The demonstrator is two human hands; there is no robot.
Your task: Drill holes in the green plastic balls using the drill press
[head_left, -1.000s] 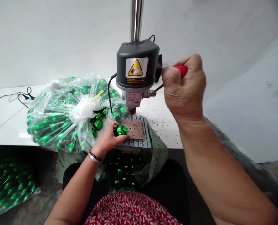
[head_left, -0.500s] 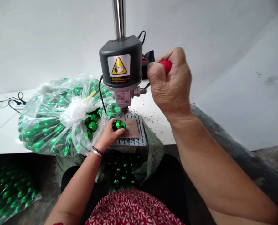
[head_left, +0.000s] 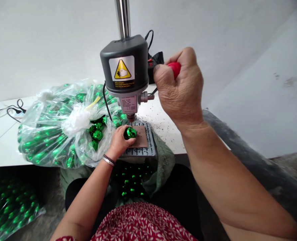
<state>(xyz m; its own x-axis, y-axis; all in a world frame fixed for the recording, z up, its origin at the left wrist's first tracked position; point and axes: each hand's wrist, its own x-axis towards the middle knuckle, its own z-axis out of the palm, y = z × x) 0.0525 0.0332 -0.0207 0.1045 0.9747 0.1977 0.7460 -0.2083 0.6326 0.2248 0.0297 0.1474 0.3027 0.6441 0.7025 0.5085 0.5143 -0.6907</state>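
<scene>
My left hand (head_left: pixel 120 140) holds a shiny green ball (head_left: pixel 131 133) between thumb and fingers, over the brown board (head_left: pixel 141 137) on the drill press base (head_left: pixel 151 147). The thin bit (head_left: pixel 132 124) points down right at the ball's upper edge; whether it touches cannot be told. Up to the right, my right hand (head_left: pixel 180 85) is wrapped round the red knob (head_left: pixel 175 69) of the lever beside the dark drill head (head_left: pixel 124 67).
A clear plastic bag (head_left: pixel 75 117) of green balls lies left of the press on the white table (head_left: pixel 0 142). Another bag (head_left: pixel 10 201) is at lower left. More green balls (head_left: pixel 132 182) sit in a sack below the base. Dark shavings litter the table.
My left hand has moved the green ball a little to the right, under the bit. My right hand still grips the knob. The view has shifted slightly.
</scene>
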